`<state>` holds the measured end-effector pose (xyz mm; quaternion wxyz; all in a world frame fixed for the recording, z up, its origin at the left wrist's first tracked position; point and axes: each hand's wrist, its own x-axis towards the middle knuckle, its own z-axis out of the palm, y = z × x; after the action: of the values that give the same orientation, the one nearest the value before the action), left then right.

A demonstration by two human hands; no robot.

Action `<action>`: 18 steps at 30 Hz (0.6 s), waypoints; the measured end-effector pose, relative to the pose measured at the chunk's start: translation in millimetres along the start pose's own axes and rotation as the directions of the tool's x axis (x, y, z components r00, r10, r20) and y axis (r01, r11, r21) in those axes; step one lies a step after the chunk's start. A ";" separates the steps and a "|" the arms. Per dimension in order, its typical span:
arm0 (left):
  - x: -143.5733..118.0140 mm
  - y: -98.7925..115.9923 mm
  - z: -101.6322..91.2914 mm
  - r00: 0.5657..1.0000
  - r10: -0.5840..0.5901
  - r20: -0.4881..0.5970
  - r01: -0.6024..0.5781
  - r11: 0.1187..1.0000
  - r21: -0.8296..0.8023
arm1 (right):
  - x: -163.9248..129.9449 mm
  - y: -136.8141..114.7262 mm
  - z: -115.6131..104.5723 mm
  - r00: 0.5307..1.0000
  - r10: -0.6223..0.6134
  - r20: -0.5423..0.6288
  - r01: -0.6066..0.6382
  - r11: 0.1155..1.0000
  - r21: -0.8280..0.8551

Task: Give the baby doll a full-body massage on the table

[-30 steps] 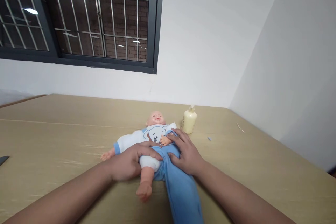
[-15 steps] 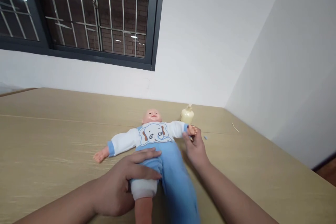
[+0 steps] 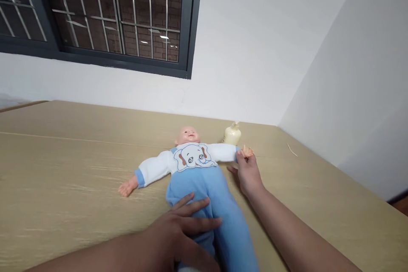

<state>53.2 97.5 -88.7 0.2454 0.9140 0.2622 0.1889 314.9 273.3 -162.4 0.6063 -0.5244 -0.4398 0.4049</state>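
Here the doll (image 3: 194,165) lies face-up on the bench (image 3: 63,170). The left hand (image 3: 181,233) lies spread flat on its blue legs, hiding them; the right hand (image 3: 248,174) pinches its wrist. The bottle (image 3: 232,135) is half-hidden behind.

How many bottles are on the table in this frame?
1. A cream bottle stands at the table's far edge by the wall, behind the doll's arm, which partly hides it.

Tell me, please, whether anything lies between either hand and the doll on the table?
Nothing visible does. The left hand lies flat on the blue trousers of the doll, and the right hand pinches the doll's outstretched wrist at the sleeve end. The cream bottle stands behind that arm, clear of both hands.
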 end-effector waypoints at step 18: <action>-0.8 -73.2 -8.9 0.881 -0.168 -0.441 0.067 0.970 -0.234 | -49.3 -34.6 11.6 0.620 -0.231 0.750 0.726 0.532 -0.437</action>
<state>20.0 154.5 -121.8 0.2836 0.7945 0.3463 0.4105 290.8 225.3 -132.7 0.2692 -0.4004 -0.8628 0.1511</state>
